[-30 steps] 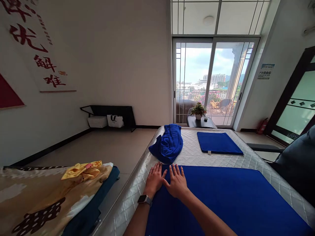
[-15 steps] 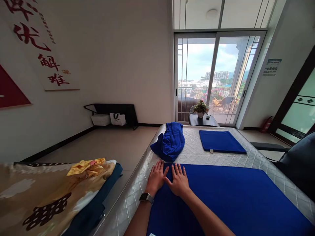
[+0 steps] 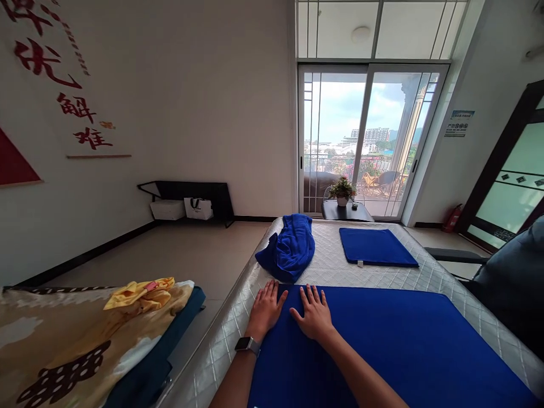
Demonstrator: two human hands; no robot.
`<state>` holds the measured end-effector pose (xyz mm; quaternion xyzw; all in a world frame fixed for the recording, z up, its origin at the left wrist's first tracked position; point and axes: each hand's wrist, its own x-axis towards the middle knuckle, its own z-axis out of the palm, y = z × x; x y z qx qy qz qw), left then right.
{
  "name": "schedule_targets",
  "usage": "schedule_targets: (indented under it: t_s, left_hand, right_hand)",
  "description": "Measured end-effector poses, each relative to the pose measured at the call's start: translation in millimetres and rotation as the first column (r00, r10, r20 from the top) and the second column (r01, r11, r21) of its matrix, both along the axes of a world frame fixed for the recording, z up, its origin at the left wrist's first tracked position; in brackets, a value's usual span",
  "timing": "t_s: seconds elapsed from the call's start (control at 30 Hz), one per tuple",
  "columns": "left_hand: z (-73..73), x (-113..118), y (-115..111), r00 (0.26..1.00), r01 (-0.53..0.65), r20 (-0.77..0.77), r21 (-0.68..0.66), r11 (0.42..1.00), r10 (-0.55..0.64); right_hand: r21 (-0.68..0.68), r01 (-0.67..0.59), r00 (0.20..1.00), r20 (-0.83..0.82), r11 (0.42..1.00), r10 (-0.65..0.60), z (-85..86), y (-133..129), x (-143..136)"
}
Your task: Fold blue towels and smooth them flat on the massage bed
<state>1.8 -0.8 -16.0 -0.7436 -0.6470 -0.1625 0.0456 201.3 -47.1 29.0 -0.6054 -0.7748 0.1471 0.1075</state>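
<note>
A large flat blue mat [image 3: 395, 340] lies on a quilted silver-grey mattress [image 3: 327, 249]. My left hand [image 3: 266, 309] rests flat at its far left corner, fingers stretched out, with a watch [image 3: 247, 344] on the wrist. Just to the right, my right hand [image 3: 313, 314] is also flat on the blue cloth, fingers spread. Neither hand holds anything. Beyond my fingertips sits a crumpled blue towel [image 3: 291, 246]. A smaller flat blue pad [image 3: 378, 246] with a white tag lies farther right on the mattress.
At the left is a surface covered with patterned tan bedding [image 3: 76, 334], a yellow cloth [image 3: 142, 293] on top. A black chair [image 3: 510, 277] stands at the right. Past the mattress are a small table [image 3: 346, 212] with a potted plant [image 3: 342, 190] and a sliding glass door [image 3: 365, 141].
My hands have moved apart, the left one leftward and the right one slightly rightward, both still flat on the mat. The camera view has turned slightly to the right.
</note>
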Motion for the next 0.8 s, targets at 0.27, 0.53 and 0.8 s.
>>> schedule_targets:
  t_s: [0.27, 0.53, 0.8]
  left_hand:
    - [0.7, -2.1, 1.4, 1.000, 0.002, 0.006, -0.017, 1.000, -0.002]
    - [-0.8, -3.1, 3.6, 1.000, 0.004, 0.025, 0.001, 1.000, -0.004]
    - [-5.4, -4.7, 7.7, 1.000, 0.004, 0.017, 0.012, 1.000, -0.004]
  right_hand:
    - [0.008, 0.028, 1.000, 0.007, 1.000, -0.029, -4.4, 2.4, 26.5]
    - [-0.008, 0.054, 0.998, 0.028, 0.999, -0.053, -3.6, 2.7, 51.7]
    - [-0.008, 0.082, 0.995, 0.052, 0.997, -0.081, -5.0, 2.5, 75.5]
